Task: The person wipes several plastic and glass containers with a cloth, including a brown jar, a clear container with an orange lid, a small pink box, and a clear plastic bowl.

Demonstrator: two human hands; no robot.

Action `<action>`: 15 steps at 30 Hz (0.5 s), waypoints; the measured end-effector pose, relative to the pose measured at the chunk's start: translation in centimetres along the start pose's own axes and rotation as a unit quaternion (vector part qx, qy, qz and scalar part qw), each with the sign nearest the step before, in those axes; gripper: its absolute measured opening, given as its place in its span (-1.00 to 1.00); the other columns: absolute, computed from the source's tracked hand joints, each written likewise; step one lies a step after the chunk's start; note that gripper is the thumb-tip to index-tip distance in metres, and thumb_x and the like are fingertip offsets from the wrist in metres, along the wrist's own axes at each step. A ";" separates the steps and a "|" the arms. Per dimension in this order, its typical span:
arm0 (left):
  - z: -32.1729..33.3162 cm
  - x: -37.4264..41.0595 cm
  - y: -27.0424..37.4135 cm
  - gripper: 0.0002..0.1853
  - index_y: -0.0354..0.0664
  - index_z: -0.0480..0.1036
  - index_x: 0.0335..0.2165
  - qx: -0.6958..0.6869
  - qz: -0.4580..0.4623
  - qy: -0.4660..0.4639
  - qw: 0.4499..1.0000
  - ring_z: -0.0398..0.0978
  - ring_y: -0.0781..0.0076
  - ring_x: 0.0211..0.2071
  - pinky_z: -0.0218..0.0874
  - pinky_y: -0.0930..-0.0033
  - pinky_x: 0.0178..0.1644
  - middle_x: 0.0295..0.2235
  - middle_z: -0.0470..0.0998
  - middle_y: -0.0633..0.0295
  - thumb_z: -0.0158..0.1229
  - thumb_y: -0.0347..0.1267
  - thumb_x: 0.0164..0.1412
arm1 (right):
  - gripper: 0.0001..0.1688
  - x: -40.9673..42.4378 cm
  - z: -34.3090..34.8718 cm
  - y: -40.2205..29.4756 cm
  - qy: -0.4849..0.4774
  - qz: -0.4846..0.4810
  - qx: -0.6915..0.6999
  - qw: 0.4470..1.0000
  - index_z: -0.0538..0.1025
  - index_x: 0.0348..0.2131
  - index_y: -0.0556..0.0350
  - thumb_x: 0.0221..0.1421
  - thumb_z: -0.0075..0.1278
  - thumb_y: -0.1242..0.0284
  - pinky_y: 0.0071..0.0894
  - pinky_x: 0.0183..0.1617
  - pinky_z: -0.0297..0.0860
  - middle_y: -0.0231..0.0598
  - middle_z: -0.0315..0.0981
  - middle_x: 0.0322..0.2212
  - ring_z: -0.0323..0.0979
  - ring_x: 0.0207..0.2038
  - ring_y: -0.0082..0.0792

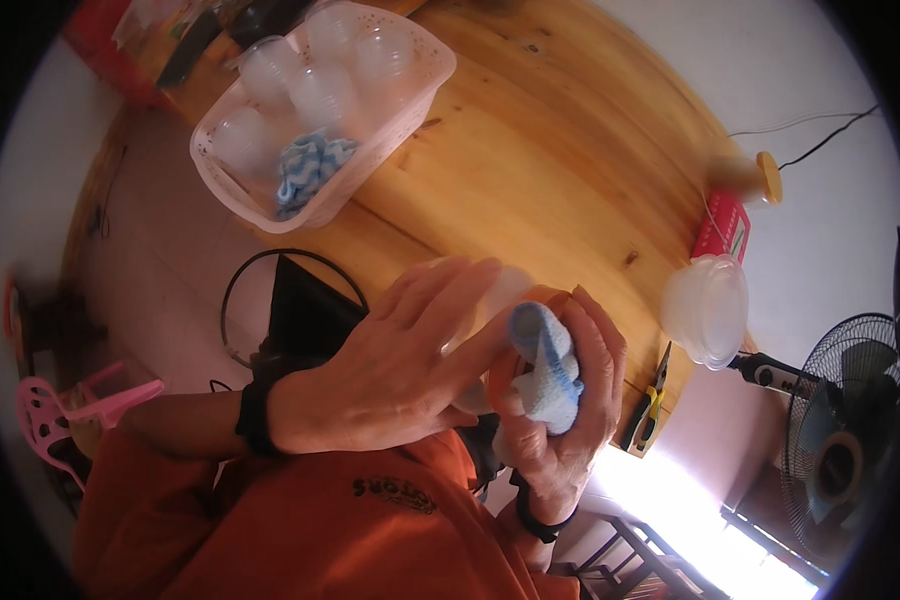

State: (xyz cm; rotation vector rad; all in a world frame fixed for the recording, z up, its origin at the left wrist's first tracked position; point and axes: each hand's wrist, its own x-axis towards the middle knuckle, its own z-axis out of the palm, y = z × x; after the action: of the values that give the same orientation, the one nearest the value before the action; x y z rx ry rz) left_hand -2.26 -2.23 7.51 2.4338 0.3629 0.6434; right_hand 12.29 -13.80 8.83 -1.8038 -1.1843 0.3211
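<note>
My left hand [386, 375] wraps around a translucent plastic container [508, 289], mostly hidden between my two hands. A blue-and-white cloth [551, 386] is bunched up in my right hand [592, 382], against the near side of that container. Whether the cloth reaches inside the container is hard to tell. Both hands are raised in front of my orange shirt, over the near edge of the wooden table [532, 187]. To the upper left, a pink plastic basket [367, 176] bears several clear plastic containers [321, 94] and a blue-and-white zigzag-patterned cloth [311, 165].
Stacked translucent plastic lids or tubs [705, 307] stand at the table's right edge, near a red box [724, 225] and a yellow-lidded jar [769, 178]. Yellow-and-black pliers [648, 409] lie at the near right corner. A fan [836, 450] stands beyond. A black cable loop [232, 289] hangs at left.
</note>
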 end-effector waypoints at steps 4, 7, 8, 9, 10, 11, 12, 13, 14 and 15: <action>0.0 -0.2 -0.1 -0.03 -0.19 0.19 0.15 -0.019 -0.013 0.012 1.000 0.24 -0.20 0.08 0.13 -0.08 0.13 0.07 0.20 -0.17 0.47 -0.30 -0.29 | -0.14 0.6 0.0 -0.3 -0.013 0.023 0.007 1.000 0.44 0.00 0.28 -0.13 0.12 -0.03 -0.09 0.13 0.24 0.13 0.30 0.03 0.33 0.07 0.00; 0.0 -0.4 -0.4 -0.01 -0.18 0.20 0.15 -0.029 -0.016 0.018 0.999 0.25 -0.20 0.06 0.14 -0.06 0.12 0.07 0.22 -0.17 0.48 -0.29 -0.31 | -0.24 1.2 0.2 0.2 -0.007 0.000 0.047 0.999 0.43 -0.01 0.31 -0.06 0.09 0.08 -0.12 0.05 0.32 0.14 0.36 -0.04 0.39 -0.01 0.03; 0.0 -0.4 -0.5 -0.01 -0.18 0.20 0.14 -0.032 -0.016 0.020 0.999 0.26 -0.20 0.06 0.15 -0.06 0.12 0.06 0.23 -0.17 0.48 -0.28 -0.31 | -0.30 1.2 0.4 0.5 0.001 -0.012 0.069 0.998 0.43 -0.01 0.32 -0.03 0.08 0.15 -0.13 0.01 0.36 0.15 0.38 -0.08 0.43 -0.06 0.04; 0.0 -0.5 -0.7 -0.01 -0.19 0.20 0.14 -0.030 -0.011 0.025 0.999 0.26 -0.19 0.05 0.16 -0.04 0.11 0.06 0.24 -0.17 0.48 -0.27 -0.31 | -0.29 0.9 0.4 0.9 0.013 0.038 0.090 0.995 0.43 -0.01 0.30 0.00 0.09 0.12 -0.18 0.00 0.36 0.07 0.41 -0.09 0.44 -0.07 -0.06; 0.2 -0.7 -1.0 0.00 -0.19 0.20 0.14 -0.029 -0.006 0.030 0.999 0.27 -0.18 0.05 0.16 -0.03 0.11 0.06 0.25 -0.16 0.48 -0.26 -0.31 | -0.29 0.6 0.5 1.2 0.025 0.087 0.111 0.990 0.44 -0.01 0.29 0.02 0.11 0.08 -0.23 0.00 0.36 -0.01 0.44 -0.11 0.45 -0.09 -0.17; 0.2 -0.8 -1.2 0.00 -0.19 0.20 0.15 -0.027 -0.001 0.034 0.999 0.28 -0.17 0.05 0.17 -0.01 0.11 0.06 0.26 -0.16 0.49 -0.25 -0.31 | -0.32 0.6 0.6 1.3 0.037 0.111 0.136 0.984 0.43 0.00 0.27 0.06 0.11 0.10 -0.29 -0.04 0.38 -0.08 0.47 -0.14 0.47 -0.14 -0.27; 0.1 -0.6 -1.3 0.00 -0.20 0.19 0.14 -0.031 -0.007 0.031 0.999 0.28 -0.15 0.06 0.17 0.00 0.11 0.06 0.26 -0.17 0.48 -0.24 -0.30 | -0.34 0.6 0.7 1.4 0.052 0.135 0.160 0.976 0.42 0.01 0.26 0.11 0.10 0.11 -0.35 -0.07 0.41 -0.16 0.50 -0.17 0.50 -0.19 -0.37; -0.1 -0.3 -1.4 -0.01 -0.22 0.19 0.14 -0.035 -0.012 0.027 0.999 0.28 -0.14 0.06 0.17 0.01 0.11 0.06 0.26 -0.17 0.48 -0.23 -0.29 | -0.33 0.7 0.9 1.4 0.075 0.150 0.172 0.971 0.41 0.02 0.28 0.12 0.10 0.11 -0.33 -0.05 0.40 -0.15 0.50 -0.16 0.49 -0.17 -0.36; -0.1 -0.1 -1.5 -0.01 -0.23 0.19 0.14 -0.039 -0.017 0.024 0.999 0.29 -0.12 0.07 0.17 0.02 0.11 0.07 0.26 -0.17 0.48 -0.22 -0.28 | -0.32 0.8 1.1 1.3 0.098 0.165 0.183 0.964 0.40 0.02 0.29 0.12 0.09 0.11 -0.32 -0.04 0.40 -0.14 0.49 -0.15 0.49 -0.16 -0.36; -0.2 -0.2 -1.6 -0.01 -0.24 0.18 0.14 -0.043 -0.022 0.028 0.998 0.28 -0.13 0.08 0.16 0.03 0.12 0.07 0.26 -0.18 0.48 -0.21 -0.26 | -0.31 0.8 1.1 1.3 0.118 0.178 0.197 0.957 0.38 0.03 0.30 0.13 0.09 0.11 -0.30 -0.02 0.40 -0.12 0.49 -0.15 0.48 -0.15 -0.36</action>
State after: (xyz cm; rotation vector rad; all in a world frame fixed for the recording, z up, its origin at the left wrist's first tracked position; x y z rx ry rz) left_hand -2.67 -0.93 6.58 2.3235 0.4025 0.6954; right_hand 12.74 -12.65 7.37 -1.6372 -0.5751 0.4937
